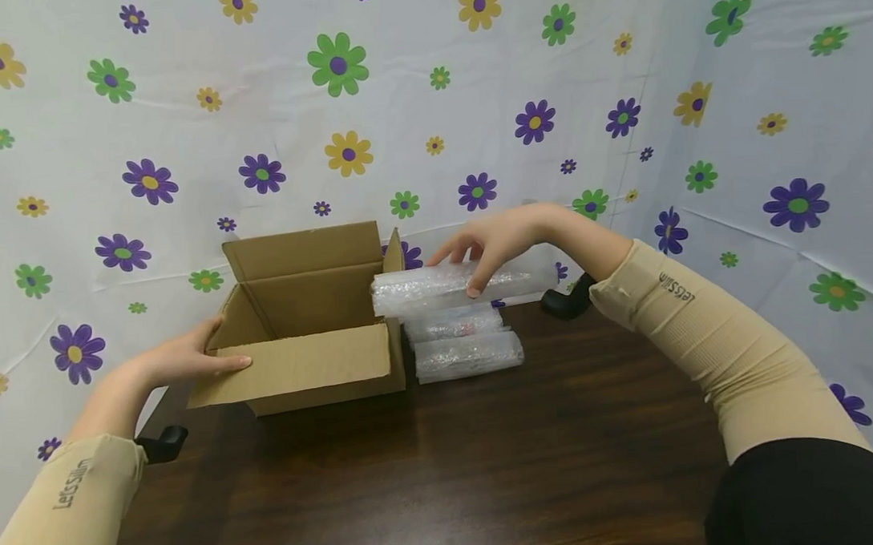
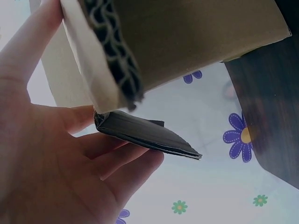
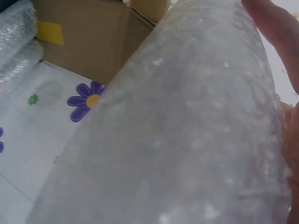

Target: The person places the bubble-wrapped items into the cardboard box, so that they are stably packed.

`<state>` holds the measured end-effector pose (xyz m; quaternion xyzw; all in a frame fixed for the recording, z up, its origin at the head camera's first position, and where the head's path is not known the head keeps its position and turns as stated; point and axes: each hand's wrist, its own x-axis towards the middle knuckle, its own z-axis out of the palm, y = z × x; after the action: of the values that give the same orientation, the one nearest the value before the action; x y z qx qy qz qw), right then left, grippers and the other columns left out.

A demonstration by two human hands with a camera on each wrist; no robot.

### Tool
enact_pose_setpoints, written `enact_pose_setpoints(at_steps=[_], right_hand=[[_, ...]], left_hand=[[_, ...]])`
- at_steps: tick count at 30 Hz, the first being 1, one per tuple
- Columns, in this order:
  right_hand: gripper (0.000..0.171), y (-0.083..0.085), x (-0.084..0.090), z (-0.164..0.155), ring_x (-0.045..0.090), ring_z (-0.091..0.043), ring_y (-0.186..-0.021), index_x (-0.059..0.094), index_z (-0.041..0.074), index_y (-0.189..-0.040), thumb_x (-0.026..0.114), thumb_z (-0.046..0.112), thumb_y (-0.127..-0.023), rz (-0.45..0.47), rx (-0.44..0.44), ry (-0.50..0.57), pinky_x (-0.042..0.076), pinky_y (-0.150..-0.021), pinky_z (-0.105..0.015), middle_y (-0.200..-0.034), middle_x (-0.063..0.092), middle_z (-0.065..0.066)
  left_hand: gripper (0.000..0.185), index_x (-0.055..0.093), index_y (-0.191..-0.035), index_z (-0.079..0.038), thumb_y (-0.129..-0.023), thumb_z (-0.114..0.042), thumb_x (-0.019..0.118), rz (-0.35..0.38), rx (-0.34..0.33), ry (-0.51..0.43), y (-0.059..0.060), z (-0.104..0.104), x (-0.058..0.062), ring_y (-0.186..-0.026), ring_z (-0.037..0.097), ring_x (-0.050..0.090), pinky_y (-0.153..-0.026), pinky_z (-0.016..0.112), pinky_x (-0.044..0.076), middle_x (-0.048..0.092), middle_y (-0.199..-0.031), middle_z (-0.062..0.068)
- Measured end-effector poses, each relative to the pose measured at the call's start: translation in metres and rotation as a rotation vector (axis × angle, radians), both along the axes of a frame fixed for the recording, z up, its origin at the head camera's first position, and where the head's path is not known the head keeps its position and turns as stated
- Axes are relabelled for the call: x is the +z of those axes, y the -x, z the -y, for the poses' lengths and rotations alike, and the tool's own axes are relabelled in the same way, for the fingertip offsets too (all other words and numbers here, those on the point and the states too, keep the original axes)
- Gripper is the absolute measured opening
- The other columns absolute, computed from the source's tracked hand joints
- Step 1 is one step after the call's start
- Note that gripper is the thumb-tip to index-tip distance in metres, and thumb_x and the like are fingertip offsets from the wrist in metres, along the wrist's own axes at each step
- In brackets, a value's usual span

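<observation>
An open cardboard box (image 1: 308,325) stands on the dark wooden table (image 1: 486,463). My left hand (image 1: 194,357) grips the box's near-left flap (image 2: 93,60), thumb on top and fingers underneath. My right hand (image 1: 489,242) holds a bubble-wrapped roll (image 1: 444,287) from above, lifted beside the box's right wall. This roll (image 3: 187,130) fills the right wrist view. Two more bubble-wrapped rolls lie on the table below it, one (image 1: 453,324) behind the other (image 1: 468,355), right of the box.
A white cloth with coloured flowers (image 1: 402,105) hangs behind and to the right of the table. Black clamps (image 1: 567,300) (image 1: 164,442) sit at the table's edges. Bare wood lies in front of the box.
</observation>
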<state>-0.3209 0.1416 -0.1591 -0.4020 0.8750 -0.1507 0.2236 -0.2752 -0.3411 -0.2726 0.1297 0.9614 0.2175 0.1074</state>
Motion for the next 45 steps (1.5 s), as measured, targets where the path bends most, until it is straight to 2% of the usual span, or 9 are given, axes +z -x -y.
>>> enact_pose_setpoints(at_steps=[5,12,23,30,36,45], right_hand=[[0.073,0.001,0.018,0.016,0.046,-0.032,-0.127,0.047,0.027,-0.145,0.079,0.031,-0.08,-0.054,0.0,-0.001,0.046,-0.098,-0.044,-0.144,0.045,-0.014],[0.073,0.007,0.037,0.039,0.045,-0.026,-0.128,0.045,0.028,-0.146,0.078,0.031,-0.081,-0.078,0.01,-0.008,0.043,-0.101,-0.04,-0.144,0.045,-0.012],[0.07,0.015,0.048,0.086,0.046,-0.017,-0.127,0.045,0.03,-0.145,0.076,0.036,-0.083,-0.147,0.041,0.004,0.042,-0.101,-0.035,-0.139,0.049,-0.007],[0.071,0.027,0.041,0.116,0.043,-0.017,-0.13,0.044,0.032,-0.146,0.076,0.036,-0.083,-0.183,0.016,0.061,0.042,-0.101,-0.034,-0.143,0.045,-0.007],[0.073,0.035,0.032,0.141,0.044,-0.014,-0.129,0.043,0.029,-0.147,0.076,0.036,-0.082,-0.24,0.019,0.111,0.043,-0.097,-0.03,-0.143,0.048,-0.006],[0.075,0.045,0.006,0.175,0.041,-0.014,-0.134,0.041,0.023,-0.149,0.077,0.024,-0.083,-0.244,-0.002,0.258,0.041,-0.1,-0.027,-0.149,0.043,-0.003]], left_hand=[[0.106,-0.002,-0.145,0.018,-0.09,-0.045,0.064,-0.001,0.001,0.007,-0.002,0.001,-0.001,-0.13,0.064,0.014,-0.1,0.073,0.021,0.007,-0.145,0.047],[0.106,0.0,-0.145,0.018,-0.091,-0.046,0.063,-0.004,0.01,0.025,-0.003,-0.002,0.0,-0.129,0.065,0.015,-0.1,0.073,0.022,0.008,-0.144,0.048],[0.104,0.001,-0.145,0.019,-0.091,-0.044,0.063,-0.013,0.0,0.018,-0.001,-0.003,0.0,-0.129,0.064,0.016,-0.101,0.072,0.023,0.009,-0.144,0.048],[0.103,0.001,-0.144,0.02,-0.091,-0.042,0.064,-0.02,-0.006,0.015,-0.001,-0.002,0.0,-0.129,0.064,0.016,-0.1,0.072,0.023,0.009,-0.144,0.048],[0.104,0.001,-0.145,0.019,-0.09,-0.043,0.064,-0.014,-0.003,0.008,-0.002,-0.004,0.0,-0.129,0.064,0.015,-0.101,0.072,0.022,0.009,-0.144,0.048],[0.106,0.0,-0.144,0.02,-0.09,-0.043,0.066,-0.014,0.007,-0.013,-0.001,-0.002,-0.001,-0.13,0.065,0.013,-0.101,0.073,0.02,0.008,-0.144,0.048]])
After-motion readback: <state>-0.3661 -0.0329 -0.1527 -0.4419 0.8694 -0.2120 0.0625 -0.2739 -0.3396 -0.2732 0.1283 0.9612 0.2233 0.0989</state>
